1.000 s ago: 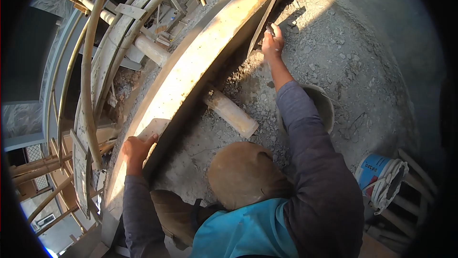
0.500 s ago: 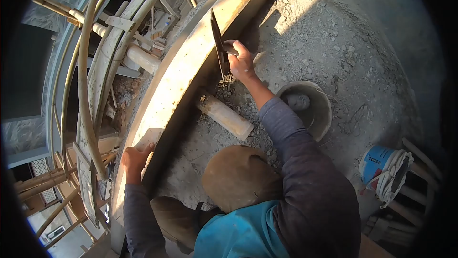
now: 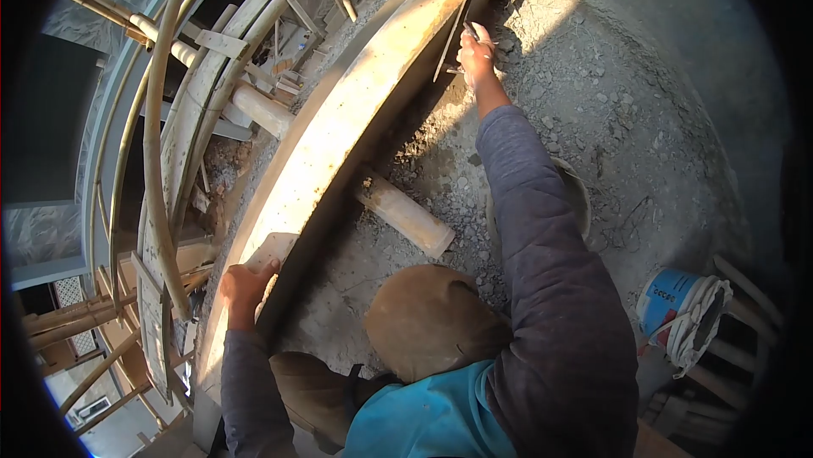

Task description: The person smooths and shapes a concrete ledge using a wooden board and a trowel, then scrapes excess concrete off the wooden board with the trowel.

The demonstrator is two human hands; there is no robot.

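Note:
My right hand (image 3: 477,55) is closed round the handle of a plastering trowel (image 3: 458,24), whose thin blade shows edge-on against the inner side of the low curved wall (image 3: 339,132). Down at the near part of that wall, my left hand (image 3: 243,285) grips a small flat pale plate (image 3: 274,248) lying on the sunlit top. What the plate is made of, I cannot tell. A pale pipe (image 3: 411,219) sticks out from the wall's shaded side between my hands. Partly behind my right sleeve stands a bucket (image 3: 577,191).
Left of the wall are bamboo poles (image 3: 152,119) and long curved boards (image 3: 190,111). Rubble and grit (image 3: 584,111) cover the ground on the right. A blue-and-white bucket (image 3: 677,305) stands at the lower right, near loose timber (image 3: 732,356).
My right hand has moved the trowel forward and to the right along the wall, toward its far end. My left hand has barely shifted. My right sleeve now covers more of the bucket.

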